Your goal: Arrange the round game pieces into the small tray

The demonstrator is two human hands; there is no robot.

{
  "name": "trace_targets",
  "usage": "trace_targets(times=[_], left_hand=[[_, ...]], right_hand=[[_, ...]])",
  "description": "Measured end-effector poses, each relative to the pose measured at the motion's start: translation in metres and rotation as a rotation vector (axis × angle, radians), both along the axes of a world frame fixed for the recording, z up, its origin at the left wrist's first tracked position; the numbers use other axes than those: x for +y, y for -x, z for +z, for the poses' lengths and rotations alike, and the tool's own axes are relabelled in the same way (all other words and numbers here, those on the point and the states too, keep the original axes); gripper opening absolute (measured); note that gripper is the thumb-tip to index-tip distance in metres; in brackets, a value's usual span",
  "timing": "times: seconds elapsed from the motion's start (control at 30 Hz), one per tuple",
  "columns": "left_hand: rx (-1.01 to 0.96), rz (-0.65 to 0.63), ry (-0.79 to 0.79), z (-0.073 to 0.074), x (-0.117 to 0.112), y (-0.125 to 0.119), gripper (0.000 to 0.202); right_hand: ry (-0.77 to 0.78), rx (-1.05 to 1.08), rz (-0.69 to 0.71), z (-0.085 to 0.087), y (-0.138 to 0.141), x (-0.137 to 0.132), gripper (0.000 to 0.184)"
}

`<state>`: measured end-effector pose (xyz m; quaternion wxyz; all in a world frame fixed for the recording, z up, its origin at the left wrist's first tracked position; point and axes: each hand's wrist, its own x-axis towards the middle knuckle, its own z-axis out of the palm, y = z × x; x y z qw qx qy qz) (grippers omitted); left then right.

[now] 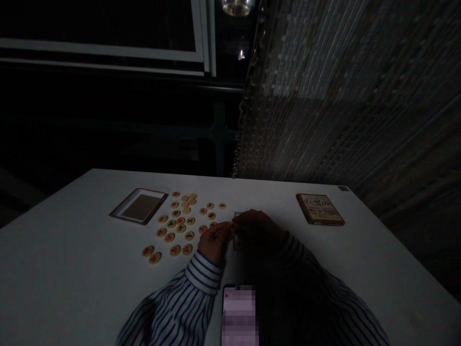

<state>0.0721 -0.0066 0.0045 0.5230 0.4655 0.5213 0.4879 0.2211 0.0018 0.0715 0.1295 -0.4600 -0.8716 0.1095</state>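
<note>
Near the table's middle, my left hand point(215, 241) and my right hand point(258, 227) meet, fingers closed, at a small round xiangqi piece point(233, 226). Fingertips of both hands are on that piece; shadow hides much of the right hand's grip. Under the right hand lies a flat, patterned thing point(237, 244), mostly covered. To the left, several pale round xiangqi pieces point(180, 228) are spread loosely on the white table point(90, 259). Some show red or black characters, while a few near the back have plain faces up.
An open shallow box part point(139, 205) lies at back left. A wooden box with a printed lid point(320, 209) is at back right. A phone point(238, 307) sits at the near edge between my forearms. Behind the table hangs a string curtain point(306, 96).
</note>
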Motion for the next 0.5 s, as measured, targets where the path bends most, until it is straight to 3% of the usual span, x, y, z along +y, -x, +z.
trace_targets(times=[0.13, 0.5], left_hand=[[0.026, 0.0, -0.01, 0.001, -0.0001, 0.0012, 0.033], [0.003, -0.009, -0.042, 0.0012, 0.0002, 0.0017, 0.033]], right_hand=[[-0.076, -0.166, 0.009, 0.0048, 0.0019, -0.0027, 0.029], [-0.182, -0.183, 0.031, 0.0052, -0.001, -0.0058, 0.035]])
